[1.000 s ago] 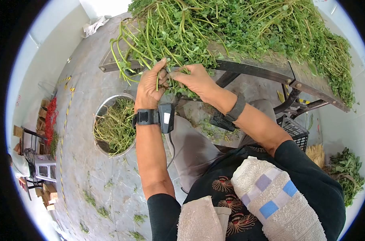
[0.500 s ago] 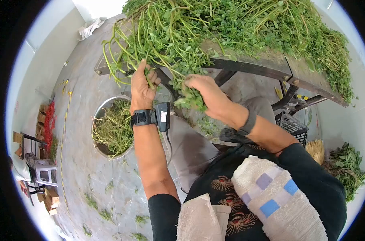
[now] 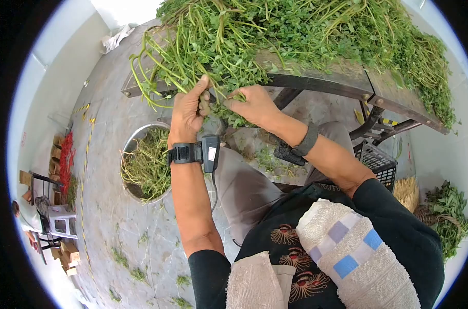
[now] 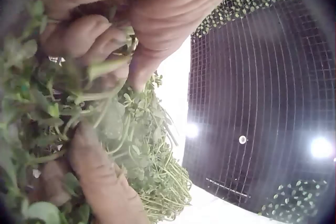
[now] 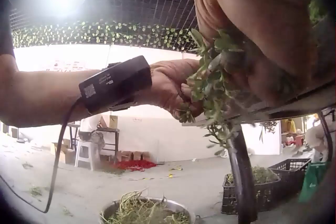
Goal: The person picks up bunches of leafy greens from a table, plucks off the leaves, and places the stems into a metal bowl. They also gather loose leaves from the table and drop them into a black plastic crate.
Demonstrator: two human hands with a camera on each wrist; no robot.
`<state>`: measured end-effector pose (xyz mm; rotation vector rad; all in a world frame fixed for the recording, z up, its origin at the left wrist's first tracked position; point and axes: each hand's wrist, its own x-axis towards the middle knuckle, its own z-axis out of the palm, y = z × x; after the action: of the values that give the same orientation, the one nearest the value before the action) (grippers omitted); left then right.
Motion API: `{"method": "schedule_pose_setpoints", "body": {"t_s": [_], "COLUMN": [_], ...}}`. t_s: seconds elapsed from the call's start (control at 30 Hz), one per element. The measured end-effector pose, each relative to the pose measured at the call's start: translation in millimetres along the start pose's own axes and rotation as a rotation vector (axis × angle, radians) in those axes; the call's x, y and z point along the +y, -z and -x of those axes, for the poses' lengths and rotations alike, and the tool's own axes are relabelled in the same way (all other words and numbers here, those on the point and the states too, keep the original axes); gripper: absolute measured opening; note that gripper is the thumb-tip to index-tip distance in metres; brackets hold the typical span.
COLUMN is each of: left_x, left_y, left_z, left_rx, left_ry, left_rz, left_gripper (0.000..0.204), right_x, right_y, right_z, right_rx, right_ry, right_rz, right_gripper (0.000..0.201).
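Observation:
A thick heap of green leafy stems (image 3: 296, 31) covers the wooden table (image 3: 342, 72), and some stems hang over its front edge. At that edge my left hand (image 3: 189, 112) grips stems in curled fingers; a pale stem end (image 4: 107, 66) pokes out of them in the left wrist view. Close beside it, my right hand (image 3: 255, 105) pinches a stem between thumb and forefinger. A small leafy bunch (image 5: 212, 77) hangs from the right hand in the right wrist view, partly hiding the left hand behind it. The right palm is hidden.
A metal basin (image 3: 144, 126) of yellowish-green stems stands on the floor at the left. Dark table legs (image 3: 368, 126) and a black crate (image 3: 381, 164) are at the right, near a straw broom (image 3: 405, 193). Leafy scraps (image 3: 137, 273) lie on the floor.
The right hand drew away right and down with a leafy bunch half a second ago and has come back up beside the left hand. The left hand has shifted slightly left.

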<state>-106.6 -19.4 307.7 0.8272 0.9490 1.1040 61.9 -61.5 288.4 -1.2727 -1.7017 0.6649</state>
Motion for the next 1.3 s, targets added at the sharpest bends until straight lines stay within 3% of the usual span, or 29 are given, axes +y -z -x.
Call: {"method": "schedule_pose_setpoints", "body": {"t_s": [0.1, 0.23, 0.3, 0.33, 0.4, 0.43, 0.5, 0.53, 0.6, 0.63, 0.7, 0.77, 0.83, 0.87, 0.93, 1.03, 1.17, 1.3], "left_x": [1.6, -5.8, -11.9, -14.4, -17.0, -18.2, -19.9, -21.5, -22.4, -22.2, -17.5, -16.2, -19.2, -18.6, -14.7, -11.6, -15.7, -18.1], "left_y": [-0.6, 2.5, -1.1, -4.7, -7.9, -8.7, -10.6, -4.2, 10.1, 11.6, 16.5, 16.4, 21.3, 25.5, 22.9, 20.4, 23.3, 21.3], "left_z": [3.7, 2.2, 3.6, 6.1, 7.1, 6.4, 5.3, -0.4, -8.8, -8.5, -5.5, -4.6, -9.0, -11.1, -6.6, -4.7, -8.4, -9.9], "left_rx": [-0.009, -0.038, -0.039, -0.056, -0.068, -0.070, 0.023, 0.023, -0.057, -0.062, -0.034, -0.036, -0.192, -0.237, -0.230, -0.206, -0.206, -0.181], "left_ry": [-0.004, -0.020, -0.043, -0.057, -0.068, -0.066, -0.082, -0.081, -0.099, -0.094, -0.055, -0.042, 0.059, 0.089, 0.086, 0.082, 0.082, 0.070], "left_rz": [-0.110, -0.076, -0.063, -0.037, -0.025, -0.026, 0.031, 0.030, 0.421, 0.420, 0.493, 0.446, 0.533, 0.529, 0.486, 0.423, 0.379, 0.327], "left_gripper": [0.020, 0.021, 0.022, 0.023, 0.023, 0.023, 0.018, 0.018, 0.012, 0.012, 0.010, 0.012, 0.016, 0.017, 0.017, 0.017, 0.016, 0.016], "right_x": [-3.6, -1.2, 4.5, 6.2, 9.1, 10.8, 6.2, 0.7, -10.8, -10.3, -10.1, -15.7, -15.5, -12.0, -8.5, -15.0, -19.9, -27.4], "right_y": [0.3, 1.9, 4.9, 1.9, -7.1, -10.1, -12.7, -10.0, -1.2, 5.0, 21.3, 23.0, 21.3, 19.0, 14.0, 16.7, 21.0, 11.1], "right_z": [-2.1, -3.4, -6.6, -6.0, -4.9, -4.3, -3.3, -2.8, 2.4, 6.8, 13.5, 21.2, 21.8, 21.0, 18.3, 18.3, 9.7, -6.8], "right_rx": [-0.137, -0.087, -0.180, -0.181, -0.027, -0.025, 0.093, 0.094, 0.221, 0.228, 0.040, 0.005, -0.006, -0.002, -0.036, -0.004, 0.039, -0.052], "right_ry": [-0.147, -0.126, -0.076, -0.077, 0.178, 0.176, 0.021, 0.021, -0.542, -0.542, -0.498, -0.420, -0.387, -0.387, -0.092, 0.001, -0.076, -0.029], "right_rz": [-0.212, -0.363, 0.011, 0.011, 0.216, 0.216, -0.043, -0.043, -1.127, -1.127, -1.176, -1.151, -0.834, -0.837, -0.501, -0.427, -0.369, -0.066], "right_gripper": [0.031, 0.029, 0.026, 0.026, 0.030, 0.030, 0.026, 0.026, 0.021, 0.021, 0.018, 0.018, 0.021, 0.021, 0.028, 0.028, 0.026, 0.028]}}
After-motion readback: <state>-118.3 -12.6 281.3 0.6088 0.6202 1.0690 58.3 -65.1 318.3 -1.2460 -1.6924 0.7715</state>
